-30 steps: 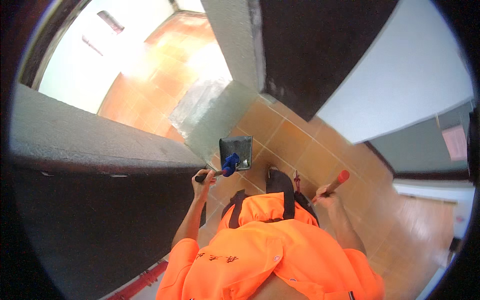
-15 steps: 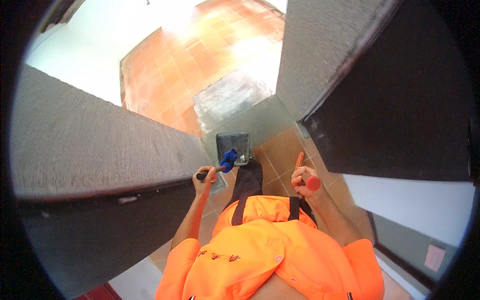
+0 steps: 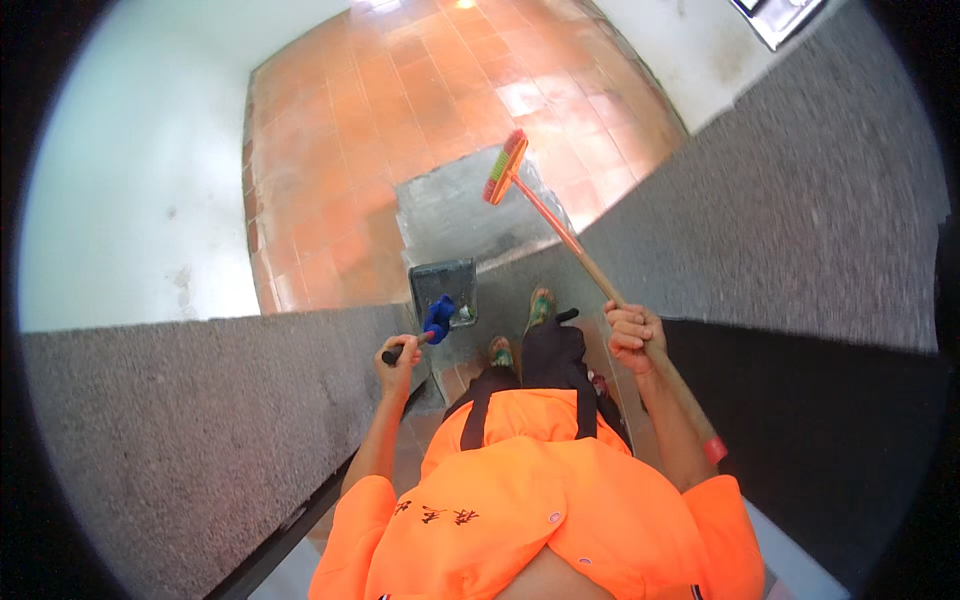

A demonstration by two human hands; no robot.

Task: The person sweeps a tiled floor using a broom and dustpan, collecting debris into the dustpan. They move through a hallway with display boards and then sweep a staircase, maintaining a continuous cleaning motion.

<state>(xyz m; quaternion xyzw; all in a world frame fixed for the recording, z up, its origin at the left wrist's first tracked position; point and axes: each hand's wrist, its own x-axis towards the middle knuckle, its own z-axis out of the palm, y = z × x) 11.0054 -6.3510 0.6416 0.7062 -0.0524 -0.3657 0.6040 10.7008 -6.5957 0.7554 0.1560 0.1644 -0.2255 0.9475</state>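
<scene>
My left hand [image 3: 400, 365] is closed around the dark-ended handle of a long-handled dustpan. The dustpan's black pan [image 3: 430, 285] is low in front of my legs, with some small pale debris in it. A blue piece [image 3: 438, 318], perhaps cloth, is on the handle below my hand. My right hand [image 3: 634, 338] grips the wooden-and-orange stick of a push broom [image 3: 570, 238]. Its orange head with red and green bristles [image 3: 506, 168] points forward, over the grey floor patch. The red-tipped stick end passes back beside my right forearm.
Ahead spreads an orange tiled floor [image 3: 370, 140], with a smooth grey patch [image 3: 440, 215] at its near edge. Rough grey wall ends [image 3: 200, 400] [image 3: 790, 210] flank me, with a dark panel [image 3: 800, 420] on the right. A white wall [image 3: 140, 200] rises at the far left.
My right hand has swung the broom up and forward, so its head now shows ahead. My feet and the room beyond have come more into view. The left hand keeps the dustpan.
</scene>
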